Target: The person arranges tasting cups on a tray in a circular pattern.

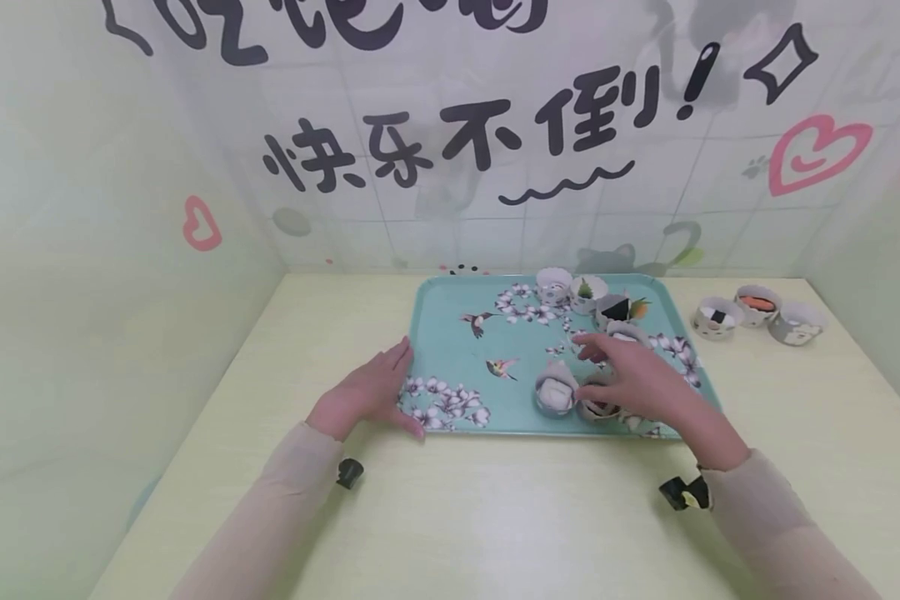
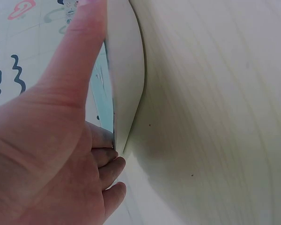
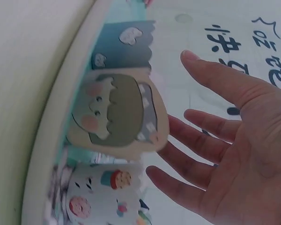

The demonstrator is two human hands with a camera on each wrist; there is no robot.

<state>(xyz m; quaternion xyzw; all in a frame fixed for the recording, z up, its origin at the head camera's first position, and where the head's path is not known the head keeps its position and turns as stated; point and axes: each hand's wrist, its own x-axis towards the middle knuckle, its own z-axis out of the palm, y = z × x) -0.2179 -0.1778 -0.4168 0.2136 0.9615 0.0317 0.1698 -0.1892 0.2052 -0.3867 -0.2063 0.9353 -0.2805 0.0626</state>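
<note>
My left hand lies along the left edge of a turquoise tray, fingers straight and the thumb stretched by the front corner. In the left wrist view those fingers rest on the tray's side. Over the tray's front right, my right hand hovers with fingers spread and nothing held. Beneath and beside it stand small paper cups, one a blue cup with something white inside. The right wrist view shows a cup with a cartoon face near the fingertips, between the blue cup and a white printed cup.
More paper cups, including a white cup and one with a dark filling, stand at the tray's back right. Three cups sit off the tray on the table, among them one with an orange filling. A printed wall rises behind.
</note>
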